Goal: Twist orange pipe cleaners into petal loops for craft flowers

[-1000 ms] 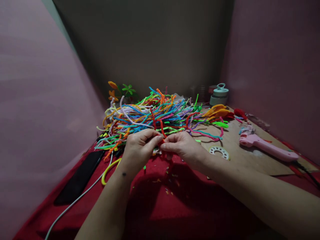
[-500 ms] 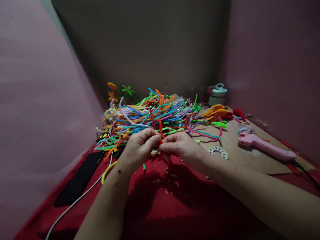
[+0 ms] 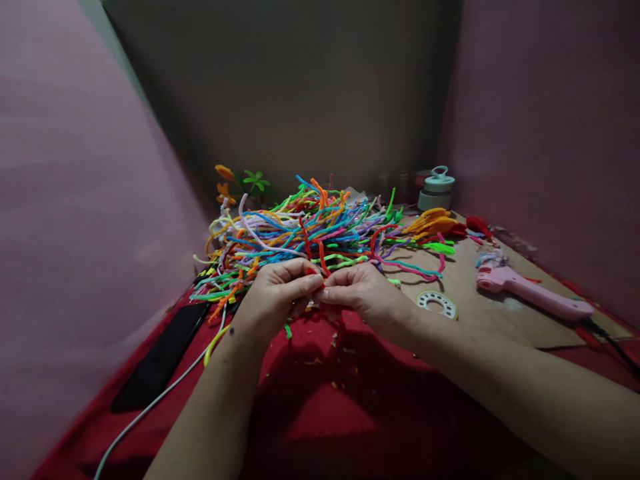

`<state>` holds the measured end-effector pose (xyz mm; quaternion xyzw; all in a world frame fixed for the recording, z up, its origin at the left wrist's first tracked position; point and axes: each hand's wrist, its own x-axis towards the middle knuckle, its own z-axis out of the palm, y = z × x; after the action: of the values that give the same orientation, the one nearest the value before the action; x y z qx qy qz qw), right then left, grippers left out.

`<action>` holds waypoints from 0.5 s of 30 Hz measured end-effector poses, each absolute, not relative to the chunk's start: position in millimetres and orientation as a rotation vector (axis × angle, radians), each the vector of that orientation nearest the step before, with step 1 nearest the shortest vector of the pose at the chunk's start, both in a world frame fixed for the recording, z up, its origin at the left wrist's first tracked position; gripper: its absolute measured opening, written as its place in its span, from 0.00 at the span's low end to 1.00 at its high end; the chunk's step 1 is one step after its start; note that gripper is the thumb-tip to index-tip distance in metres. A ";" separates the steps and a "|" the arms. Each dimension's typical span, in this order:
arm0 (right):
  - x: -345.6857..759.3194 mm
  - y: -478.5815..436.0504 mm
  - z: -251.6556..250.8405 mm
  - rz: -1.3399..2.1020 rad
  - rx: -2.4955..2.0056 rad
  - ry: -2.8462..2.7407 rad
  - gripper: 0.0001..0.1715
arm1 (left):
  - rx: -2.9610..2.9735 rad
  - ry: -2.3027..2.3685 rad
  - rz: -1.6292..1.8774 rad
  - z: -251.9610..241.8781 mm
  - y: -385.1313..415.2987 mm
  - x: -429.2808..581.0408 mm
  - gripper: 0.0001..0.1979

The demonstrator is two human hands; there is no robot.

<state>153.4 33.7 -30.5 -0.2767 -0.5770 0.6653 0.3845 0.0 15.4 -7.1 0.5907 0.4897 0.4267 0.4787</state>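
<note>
My left hand (image 3: 280, 288) and my right hand (image 3: 364, 291) meet fingertip to fingertip in front of a heap of multicoloured pipe cleaners (image 3: 300, 230). Both are closed in a pinch. A small part of a red pipe cleaner (image 3: 311, 271) shows at my left fingers, and the rest is covered by the fingers of both hands. Just behind them, another red strand (image 3: 323, 257) sticks out of the heap; whether it joins the held piece I cannot tell.
Right of the heap, a brown board (image 3: 500, 313) carries a pink hot glue gun (image 3: 535, 290) with a cord and a white tape ring (image 3: 425, 298). Orange bundles (image 3: 431, 223) and a pale green bottle (image 3: 437, 190) stand behind. A black phone (image 3: 160, 360) and white cable (image 3: 150, 405) lie left.
My left fingers have shifted slightly right and turned, and the red piece now shows above them instead of between the hands. My right hand has barely moved.
</note>
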 end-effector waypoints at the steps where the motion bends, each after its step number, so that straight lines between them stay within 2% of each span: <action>1: 153.4 33.9 -30.2 1.694 -0.714 -1.452 0.12 | 1.429 1.200 1.051 -7.8 16.0 0.6 0.10; 4: 152.7 36.3 -31.7 1.709 -0.737 -1.395 0.10 | 1.482 1.347 1.139 -10.8 16.4 6.0 0.10; 9: 150.7 41.0 -38.7 1.781 -0.724 -1.343 0.09 | 1.892 1.577 1.300 -14.6 16.5 13.3 0.08; 15: 151.5 44.1 -38.4 1.783 -0.681 -1.187 0.11 | 1.515 1.397 1.113 -6.9 20.4 4.1 0.10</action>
<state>151.5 44.1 -38.4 -0.2732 -0.4761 0.7155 0.4321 4.1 20.4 -6.9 0.5959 0.5495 0.4377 0.3890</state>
